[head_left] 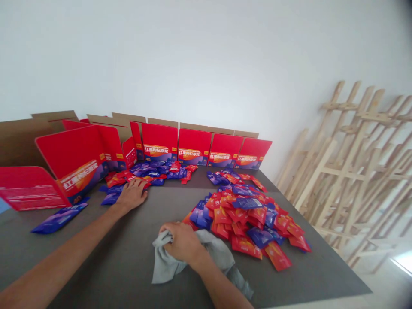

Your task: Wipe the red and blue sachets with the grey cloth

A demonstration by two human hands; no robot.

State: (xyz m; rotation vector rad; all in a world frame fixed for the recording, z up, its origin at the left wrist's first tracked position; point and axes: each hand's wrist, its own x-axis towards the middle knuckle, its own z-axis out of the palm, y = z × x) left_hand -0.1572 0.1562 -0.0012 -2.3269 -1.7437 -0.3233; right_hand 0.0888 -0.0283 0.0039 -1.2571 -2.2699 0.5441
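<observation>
A crumpled grey cloth [217, 249] is bunched under my right hand [182, 241], whose fingers are wrapped round it on the dark tabletop [135, 257]. Farther left, my left hand [132, 194] lies palm down with its fingers stretched out, at the edge of a spread of red and blue sachets [149, 169]. Its fingertips touch or nearly touch the sachets; what lies under the palm is hidden. Just right of the cloth rises a big heap of red and blue sachets [241, 210]. One larger blue pouch [61, 218] lies alone at the left.
Red open-topped cartons [195, 146] line the table's back edge along the white wall [199, 64]. A larger open carton [74, 171] stands at the left, beside others. Wooden easels [347, 171] lean together past the table's right edge.
</observation>
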